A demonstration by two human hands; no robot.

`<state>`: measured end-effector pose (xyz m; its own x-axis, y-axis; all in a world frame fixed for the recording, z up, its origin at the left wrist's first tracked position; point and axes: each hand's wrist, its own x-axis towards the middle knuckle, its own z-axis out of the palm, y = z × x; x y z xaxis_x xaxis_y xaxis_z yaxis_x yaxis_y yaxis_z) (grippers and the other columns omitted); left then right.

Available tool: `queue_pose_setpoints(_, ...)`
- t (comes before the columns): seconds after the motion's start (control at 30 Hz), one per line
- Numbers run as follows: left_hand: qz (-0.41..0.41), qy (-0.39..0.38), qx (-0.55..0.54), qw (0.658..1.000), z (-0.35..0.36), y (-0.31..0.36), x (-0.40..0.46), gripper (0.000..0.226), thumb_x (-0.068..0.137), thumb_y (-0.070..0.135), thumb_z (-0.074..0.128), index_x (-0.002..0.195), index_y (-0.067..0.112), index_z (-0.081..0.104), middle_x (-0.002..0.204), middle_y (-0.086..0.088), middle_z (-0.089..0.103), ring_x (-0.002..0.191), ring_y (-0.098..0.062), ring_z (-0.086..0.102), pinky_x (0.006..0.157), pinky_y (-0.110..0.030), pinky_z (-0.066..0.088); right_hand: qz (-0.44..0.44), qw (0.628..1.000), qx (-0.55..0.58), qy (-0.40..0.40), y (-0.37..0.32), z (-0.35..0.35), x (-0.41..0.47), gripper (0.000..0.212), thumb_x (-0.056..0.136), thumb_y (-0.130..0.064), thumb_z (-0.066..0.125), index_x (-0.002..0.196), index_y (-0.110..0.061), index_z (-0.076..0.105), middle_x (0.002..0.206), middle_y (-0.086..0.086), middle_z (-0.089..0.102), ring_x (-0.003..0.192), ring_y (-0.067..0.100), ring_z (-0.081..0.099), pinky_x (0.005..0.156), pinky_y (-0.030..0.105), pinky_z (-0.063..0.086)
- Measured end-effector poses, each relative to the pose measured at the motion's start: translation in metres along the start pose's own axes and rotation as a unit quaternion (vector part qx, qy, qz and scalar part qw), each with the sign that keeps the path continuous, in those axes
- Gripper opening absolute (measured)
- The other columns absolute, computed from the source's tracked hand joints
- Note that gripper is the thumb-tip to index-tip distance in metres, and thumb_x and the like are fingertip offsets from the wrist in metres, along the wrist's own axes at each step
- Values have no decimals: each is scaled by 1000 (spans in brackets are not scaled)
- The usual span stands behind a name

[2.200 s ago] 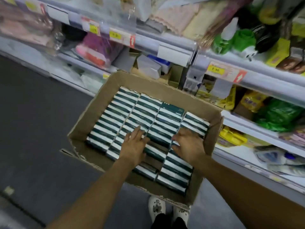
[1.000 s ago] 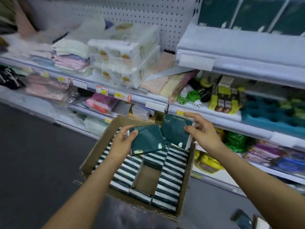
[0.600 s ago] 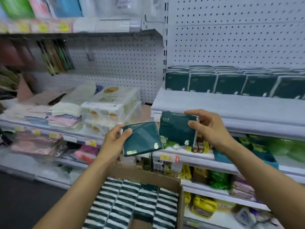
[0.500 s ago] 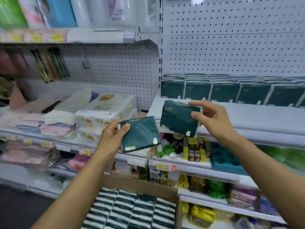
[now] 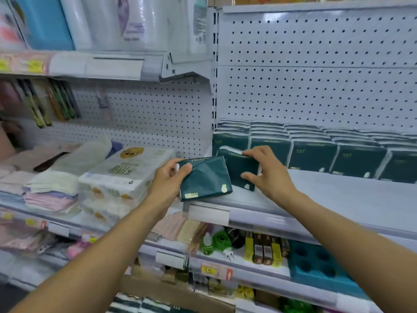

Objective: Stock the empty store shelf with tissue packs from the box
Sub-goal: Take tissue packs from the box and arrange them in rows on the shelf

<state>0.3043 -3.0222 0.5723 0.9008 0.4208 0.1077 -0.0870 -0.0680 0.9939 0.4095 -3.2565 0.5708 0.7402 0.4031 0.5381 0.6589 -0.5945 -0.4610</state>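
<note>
At the left of the frame sat stock that had no part in my job: folded cloths [image 5: 50, 195] and a wrapped bundle of white tissue packs [image 5: 126, 175] on the neighbouring shelf, with pens [image 5: 56, 102] hanging on the pegboard above. Nearer the middle, my left hand [image 5: 169, 184] gripped a dark green tissue pack [image 5: 205, 177] by its left end, thumb curled over the top edge, the pack tilted and hovering at the front lip of the target shelf [image 5: 338, 199]. Just right of it, my right hand [image 5: 266, 170] pinched a second pack [image 5: 239, 170] between thumb below and fingers on top, holding it upright just in front of the leftmost column of the stocked row [image 5: 316, 152] (whether its base already touched the shelf I could not tell). That row ran along the back toward the right edge of the frame, leaving the front of the shelf bare. At the bottom centre the open box [image 5: 171, 299] showed only its cardboard edge and a few striped pack tops.

To do this step well, I judged I should set the right pack down square against the row's face, label forward, and press it back before letting go, since a soft pack may tip. Then the left pack would need turning upright and sliding in beside it, edges flush.
</note>
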Motion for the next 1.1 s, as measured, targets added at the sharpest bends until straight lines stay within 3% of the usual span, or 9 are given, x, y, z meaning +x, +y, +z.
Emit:
queue_pose_setpoints(0.07,-6,-1,-10,1000,1,-2,7,19,95,29,63,111,20,66,109,-13,69,87,-19,70,58,-27,54,-21,999,-48,12,4,6,12,50,84,-24,74,131,-23,55,131,-5,47,113,13,47,83,31,49)
queue_pose_setpoints(0.23,-24,-11,-46,999,-1,-1,20,18,96,21,62,113,17,66,104,-8,72,75,-9,71,54,-21,53,-55,989,-137,24,12,23,43,49,84,-22,73,130,-15,57,137,5,48,128,24,42,85,40,51)
queue_pose_setpoints(0.37,-27,-22,-74,997,-6,2,30,23,96,14,61,118,7,63,102,-12,70,69,-8,71,53,-19,53,-73,978,-195,29,18,32,64,47,81,-19,75,125,-10,60,125,7,55,117,27,48,77,40,54)
queue_pose_setpoints(0.53,-26,-33,-81,996,-13,3,41,21,96,13,60,115,6,62,104,-15,69,68,-8,70,52,-19,53,-112,959,-250,79,27,44,80,48,66,-10,84,110,-4,66,103,13,61,94,35,58,72,42,52)
queue_pose_setpoints(0.77,6,-58,-64,996,-12,5,47,10,96,13,60,104,15,65,94,-7,69,69,-4,69,55,-17,52,-101,937,-318,106,25,45,80,44,71,-26,81,110,-14,67,109,7,61,99,30,56,81,40,42)
queue_pose_setpoints(0.83,13,-74,-67,995,-9,7,46,14,97,10,58,110,8,63,95,-7,66,66,-1,68,54,-15,51,-97,947,-283,122,14,39,74,40,83,-33,69,119,-17,64,121,6,59,111,29,52,89,43,39)
queue_pose_setpoints(0.93,61,-95,-28,993,-3,6,46,13,95,11,60,108,11,64,96,-4,69,75,-5,68,58,-17,53,-91,992,-62,66,-22,21,50,44,94,-47,49,132,-26,56,132,-4,52,122,16,46,100,32,36)
queue_pose_setpoints(1.03,149,-118,7,982,10,5,44,16,90,9,67,98,23,68,92,9,73,85,-7,67,67,-18,53,-75,993,50,-81,-47,8,25,59,85,-53,66,139,-40,45,132,-17,47,123,2,45,102,22,38)
queue_pose_setpoints(1.1,188,-136,17,973,23,5,40,21,86,8,71,98,24,70,94,11,73,87,-5,67,70,-16,53,-76,991,53,-92,-39,3,13,63,80,-45,75,137,-40,48,124,-15,52,115,3,52,97,25,45)
